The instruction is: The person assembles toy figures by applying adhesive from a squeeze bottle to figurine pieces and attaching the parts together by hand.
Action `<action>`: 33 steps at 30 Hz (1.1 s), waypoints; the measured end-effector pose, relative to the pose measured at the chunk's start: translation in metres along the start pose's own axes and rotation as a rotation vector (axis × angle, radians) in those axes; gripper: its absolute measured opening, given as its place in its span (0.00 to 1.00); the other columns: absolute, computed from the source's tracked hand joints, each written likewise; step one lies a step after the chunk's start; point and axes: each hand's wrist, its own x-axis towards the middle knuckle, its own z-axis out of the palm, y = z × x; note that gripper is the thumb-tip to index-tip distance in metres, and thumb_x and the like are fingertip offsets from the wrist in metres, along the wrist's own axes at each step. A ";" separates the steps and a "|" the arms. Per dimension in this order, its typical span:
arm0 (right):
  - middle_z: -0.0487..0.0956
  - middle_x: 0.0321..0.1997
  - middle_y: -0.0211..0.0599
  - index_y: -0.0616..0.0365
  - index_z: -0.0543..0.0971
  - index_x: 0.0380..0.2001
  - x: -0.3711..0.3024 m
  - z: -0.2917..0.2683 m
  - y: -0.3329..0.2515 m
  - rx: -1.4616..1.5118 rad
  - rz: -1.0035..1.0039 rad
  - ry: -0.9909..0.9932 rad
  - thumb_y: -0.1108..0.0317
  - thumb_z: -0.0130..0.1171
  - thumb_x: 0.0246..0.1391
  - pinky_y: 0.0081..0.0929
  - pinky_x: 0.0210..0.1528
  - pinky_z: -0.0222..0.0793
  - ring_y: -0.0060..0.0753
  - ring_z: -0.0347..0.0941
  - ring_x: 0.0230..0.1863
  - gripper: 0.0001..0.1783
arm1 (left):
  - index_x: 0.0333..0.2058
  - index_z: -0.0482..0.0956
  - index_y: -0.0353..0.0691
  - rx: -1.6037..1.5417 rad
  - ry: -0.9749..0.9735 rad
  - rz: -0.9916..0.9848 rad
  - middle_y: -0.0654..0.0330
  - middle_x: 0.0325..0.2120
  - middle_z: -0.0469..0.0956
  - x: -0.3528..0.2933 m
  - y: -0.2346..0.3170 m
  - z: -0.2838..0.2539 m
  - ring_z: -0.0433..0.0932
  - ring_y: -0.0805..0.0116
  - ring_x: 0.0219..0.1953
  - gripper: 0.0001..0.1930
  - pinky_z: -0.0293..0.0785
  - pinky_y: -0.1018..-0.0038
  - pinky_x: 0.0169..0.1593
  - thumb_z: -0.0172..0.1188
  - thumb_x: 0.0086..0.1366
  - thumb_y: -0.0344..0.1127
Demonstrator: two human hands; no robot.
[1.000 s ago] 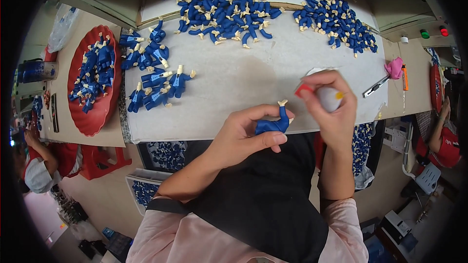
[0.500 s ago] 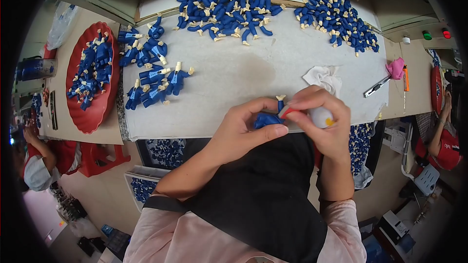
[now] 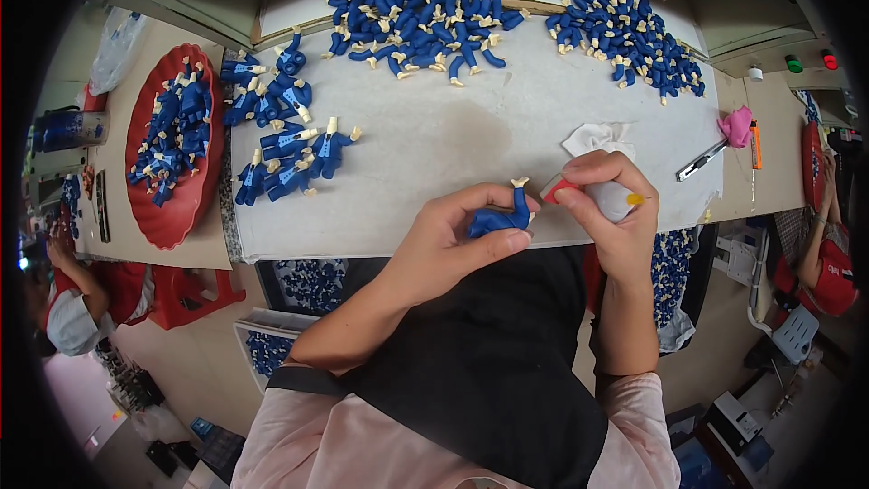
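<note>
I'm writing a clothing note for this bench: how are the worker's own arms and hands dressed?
The left hand and right hand are ungloved, with no ring or watch visible. Both forearms are bare; the pale pink sleeves end near the elbows. A black apron covers the front.

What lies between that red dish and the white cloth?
The head view shows blue figurine bodies nearest the dish, then stained pale tabletop up to the cloth.
</note>
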 end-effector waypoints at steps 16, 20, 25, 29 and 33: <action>0.73 0.26 0.37 0.61 0.75 0.24 -0.007 0.016 -0.004 -0.430 -0.298 -0.004 0.82 0.59 0.33 0.20 0.26 0.66 0.31 0.72 0.26 0.09 | 0.37 0.70 0.34 0.010 -0.012 0.011 0.67 0.31 0.69 0.000 -0.001 -0.003 0.66 0.82 0.33 0.12 0.63 0.85 0.37 0.57 0.54 0.30; 0.73 0.27 0.37 0.61 0.75 0.25 -0.009 0.014 -0.010 -0.400 -0.249 -0.071 0.81 0.60 0.33 0.20 0.27 0.67 0.30 0.72 0.26 0.10 | 0.36 0.70 0.34 0.023 -0.010 0.027 0.68 0.29 0.69 0.000 -0.001 -0.004 0.66 0.82 0.31 0.11 0.63 0.86 0.36 0.57 0.54 0.30; 0.73 0.27 0.36 0.61 0.75 0.25 -0.008 0.003 -0.003 -0.286 -0.090 -0.163 0.79 0.62 0.34 0.19 0.27 0.66 0.28 0.72 0.27 0.10 | 0.36 0.70 0.33 0.006 -0.064 -0.022 0.68 0.28 0.69 0.000 0.002 -0.005 0.66 0.83 0.30 0.11 0.63 0.86 0.35 0.57 0.54 0.29; 0.74 0.27 0.34 0.62 0.75 0.24 -0.003 -0.006 0.000 -0.127 0.048 -0.302 0.79 0.62 0.34 0.16 0.29 0.64 0.22 0.71 0.27 0.09 | 0.35 0.71 0.33 -0.030 -0.127 -0.041 0.66 0.28 0.71 0.000 0.004 -0.007 0.68 0.82 0.31 0.10 0.64 0.86 0.35 0.57 0.54 0.28; 0.74 0.25 0.32 0.63 0.75 0.24 -0.001 -0.006 0.000 0.011 0.114 -0.297 0.80 0.61 0.35 0.15 0.31 0.64 0.19 0.70 0.26 0.08 | 0.35 0.71 0.33 -0.030 -0.149 -0.060 0.66 0.28 0.71 0.003 0.003 -0.007 0.69 0.82 0.31 0.10 0.65 0.85 0.35 0.58 0.53 0.27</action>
